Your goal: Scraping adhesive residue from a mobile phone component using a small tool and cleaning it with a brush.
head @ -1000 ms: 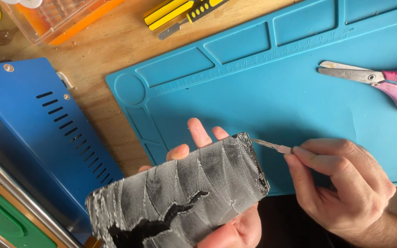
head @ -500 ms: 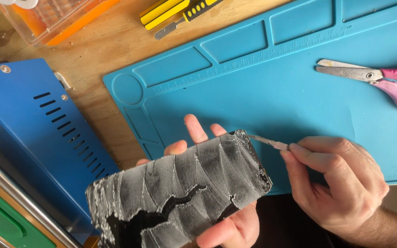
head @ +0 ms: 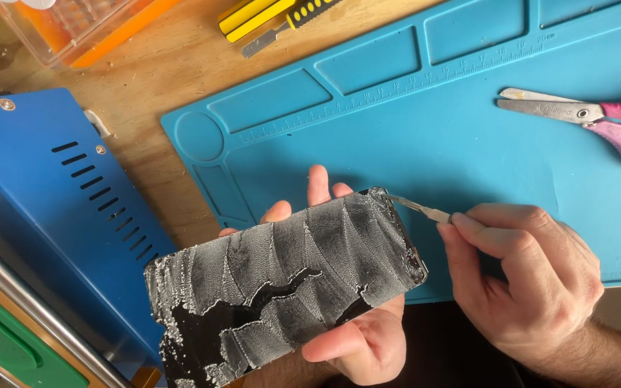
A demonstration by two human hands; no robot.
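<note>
While the left hand point(head: 357, 338) clamps the panel point(head: 285, 284), the right hand's point(head: 522, 280) pinched blade point(head: 418, 209) could slip and cut fingers point(head: 318, 188).

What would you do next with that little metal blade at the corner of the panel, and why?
Probably slide the thin blade a little further along the top edge of the dark panel. Its tip sits just at the corner, whitish film covers most of the surface, and the left hand grips the panel from underneath.

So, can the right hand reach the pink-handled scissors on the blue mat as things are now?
Probably yes: the pink-handled scissors lie uncovered on the blue mat, but the right hand holds a thin metal blade.
</note>
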